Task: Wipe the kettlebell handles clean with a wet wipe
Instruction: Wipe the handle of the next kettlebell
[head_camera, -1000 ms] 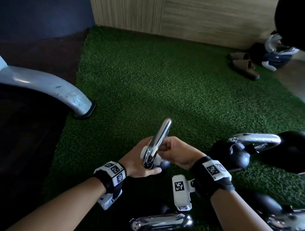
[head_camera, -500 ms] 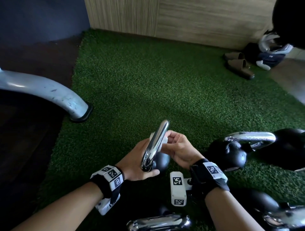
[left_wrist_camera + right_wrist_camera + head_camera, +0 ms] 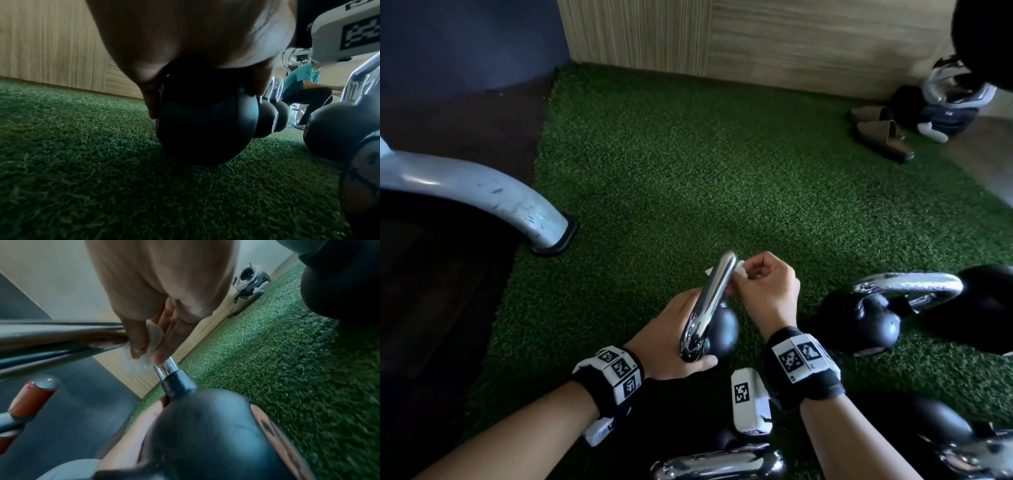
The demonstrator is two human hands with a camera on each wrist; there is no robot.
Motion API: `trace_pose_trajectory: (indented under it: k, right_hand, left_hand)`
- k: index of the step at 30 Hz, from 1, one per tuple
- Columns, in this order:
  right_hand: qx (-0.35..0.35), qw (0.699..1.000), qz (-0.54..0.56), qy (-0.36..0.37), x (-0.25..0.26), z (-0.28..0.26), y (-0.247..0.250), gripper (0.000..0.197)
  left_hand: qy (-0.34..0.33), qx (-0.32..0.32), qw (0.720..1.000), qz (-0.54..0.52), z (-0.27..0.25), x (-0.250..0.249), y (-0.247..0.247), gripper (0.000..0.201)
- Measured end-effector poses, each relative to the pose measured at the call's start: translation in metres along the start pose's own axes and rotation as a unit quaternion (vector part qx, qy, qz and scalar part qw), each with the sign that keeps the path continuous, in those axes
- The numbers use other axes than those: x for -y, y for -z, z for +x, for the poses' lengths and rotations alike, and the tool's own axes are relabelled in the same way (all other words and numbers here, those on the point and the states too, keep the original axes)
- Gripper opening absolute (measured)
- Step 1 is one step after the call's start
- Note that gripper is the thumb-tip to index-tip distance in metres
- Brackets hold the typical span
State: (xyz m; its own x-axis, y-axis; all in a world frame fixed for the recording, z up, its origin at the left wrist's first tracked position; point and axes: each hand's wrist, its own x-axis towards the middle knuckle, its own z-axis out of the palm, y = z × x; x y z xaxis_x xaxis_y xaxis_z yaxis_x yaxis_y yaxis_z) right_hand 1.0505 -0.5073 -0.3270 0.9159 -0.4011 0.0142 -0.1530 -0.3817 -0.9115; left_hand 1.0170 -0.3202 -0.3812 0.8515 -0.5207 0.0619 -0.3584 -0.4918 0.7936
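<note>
While the kettlebell [image 3: 722,329] is gripped near its handle [image 3: 710,301] base by the left hand [image 3: 671,339], a wipe [image 3: 144,353] is pinched against the handle's top by the right hand [image 3: 767,291].

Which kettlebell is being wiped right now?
The small kettlebell between both hands: left hand steadies it, right hand pinches the wipe on its handle. The other kettlebells sit untouched.

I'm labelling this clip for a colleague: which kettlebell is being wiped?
On the green turf, find the cluster of black kettlebells at its near edge. It is the leftmost kettlebell, the only one with hands on it, a white wet wipe against its chrome handle.
</note>
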Motion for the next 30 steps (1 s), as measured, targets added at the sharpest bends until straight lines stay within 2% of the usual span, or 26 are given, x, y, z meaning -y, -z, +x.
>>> trace_pose_trajectory:
  k: [3,9,13,16,18,20,22,23,25,27,30]
  right_hand:
    - [-0.007,0.999,-0.011,-0.042,-0.001,-0.004,-0.007,0.015]
    - [0.006,0.999,-0.03,-0.041,0.009,-0.006,-0.007,0.006]
    - [0.05,0.989,-0.137,-0.03,0.005,-0.006,-0.01,0.014]
    - [0.114,0.976,-0.183,-0.044,0.009,0.007,0.0,0.019]
    - [0.123,0.975,-0.183,0.004,0.01,0.016,0.009,0.022]
    - [0.121,0.97,-0.17,0.122,0.013,0.02,0.017,0.034]
    - [0.15,0.935,-0.212,0.242,0.018,0.023,0.022,0.051]
    - [0.176,0.917,-0.228,0.276,0.022,0.023,0.023,0.054]
    - [0.215,0.891,-0.236,0.322,0.027,0.024,0.026,0.051]
    - [0.221,0.878,-0.237,0.353,0.028,0.024,0.029,0.046]
    - [0.216,0.878,-0.235,0.357,0.025,0.018,0.036,0.043]
  left_hand:
    - [-0.006,0.003,1.0,0.003,0.0,-0.004,0.0,0.103]
    - [0.008,0.009,1.0,-0.012,-0.002,-0.007,0.001,0.102]
    - [0.003,0.007,1.0,0.005,-0.003,-0.006,0.002,0.102]
    - [0.023,0.012,0.997,0.072,-0.006,-0.009,0.004,0.111]
    - [0.03,0.018,0.996,0.088,-0.008,-0.014,0.006,0.112]
    - [0.038,0.029,0.995,0.085,-0.008,-0.019,0.009,0.115]
    - [0.043,0.037,0.995,0.085,-0.009,-0.02,0.013,0.125]
    - [0.04,0.035,0.994,0.095,-0.01,-0.017,0.013,0.125]
    - [0.027,0.006,0.991,0.132,-0.015,-0.013,0.014,0.115]
    - [0.012,-0.036,0.985,0.169,-0.019,-0.008,0.014,0.102]
    - [-0.026,-0.081,0.974,0.211,-0.022,-0.007,0.013,0.072]
